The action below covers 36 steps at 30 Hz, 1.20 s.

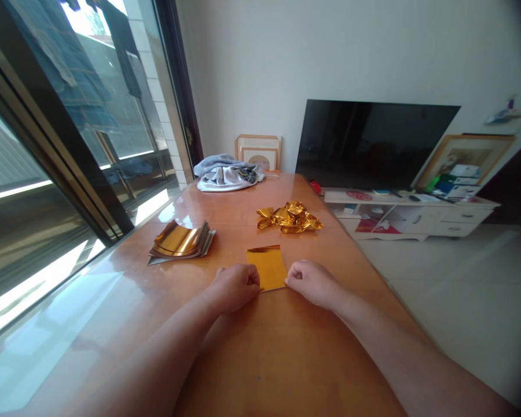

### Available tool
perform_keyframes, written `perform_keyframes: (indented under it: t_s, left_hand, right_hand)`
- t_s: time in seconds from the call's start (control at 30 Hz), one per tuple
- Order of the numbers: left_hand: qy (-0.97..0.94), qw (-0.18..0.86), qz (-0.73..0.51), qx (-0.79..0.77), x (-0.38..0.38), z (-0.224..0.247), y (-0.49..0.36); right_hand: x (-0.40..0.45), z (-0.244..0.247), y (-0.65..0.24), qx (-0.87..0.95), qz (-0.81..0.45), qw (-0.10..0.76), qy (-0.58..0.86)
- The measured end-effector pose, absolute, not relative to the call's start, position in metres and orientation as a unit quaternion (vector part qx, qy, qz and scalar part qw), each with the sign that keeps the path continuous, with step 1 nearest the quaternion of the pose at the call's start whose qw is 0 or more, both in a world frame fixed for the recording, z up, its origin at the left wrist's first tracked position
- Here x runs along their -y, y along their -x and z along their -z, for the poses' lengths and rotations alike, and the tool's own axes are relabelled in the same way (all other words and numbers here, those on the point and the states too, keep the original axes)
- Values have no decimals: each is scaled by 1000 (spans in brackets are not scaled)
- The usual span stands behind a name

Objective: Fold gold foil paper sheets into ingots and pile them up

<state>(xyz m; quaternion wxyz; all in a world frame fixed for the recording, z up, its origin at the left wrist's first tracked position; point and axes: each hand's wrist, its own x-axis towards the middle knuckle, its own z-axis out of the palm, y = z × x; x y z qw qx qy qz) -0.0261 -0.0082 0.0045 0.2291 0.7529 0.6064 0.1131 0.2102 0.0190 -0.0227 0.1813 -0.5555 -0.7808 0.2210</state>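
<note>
A gold foil sheet (pixel 267 267) lies on the wooden table between my two hands, with a darker folded strip along its far edge. My left hand (pixel 238 285) is closed on the sheet's near left corner. At the near right corner, my right hand (pixel 310 281) pinches the sheet between thumb and fingers. Beyond the sheet sit several crumpled or folded gold foil pieces (pixel 293 218) in a heap. To the left is a stack of gold foil sheets (pixel 180 240), slightly curled.
The glossy table (pixel 286 359) has its right edge beyond my right hand. A bundle of grey and white cloth (pixel 228 174) rests at its far end. Sliding glass doors stand at the left. A television (pixel 373 145) and a white cabinet (pixel 421 219) are beyond the table, to the right.
</note>
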Motion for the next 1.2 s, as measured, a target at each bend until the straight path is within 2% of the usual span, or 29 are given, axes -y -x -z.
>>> perform_keyframes:
  t_s: [0.53, 0.9, 1.1, 1.2]
  left_hand:
    - [-753, 238, -110, -604, 9, -6, 26]
    - [-746, 296, -119, -584, 3, -2, 34]
    - [-755, 281, -111, -582, 3, 1, 36]
    - [-786, 235, -110, -561, 5, -3, 34]
  right_hand:
    - [-18, 21, -210, 782, -214, 176, 558]
    - [-17, 19, -209, 780, -217, 164, 564]
    - [-17, 20, -209, 782, -217, 166, 560]
    - [-18, 21, -209, 782, -215, 169, 560]
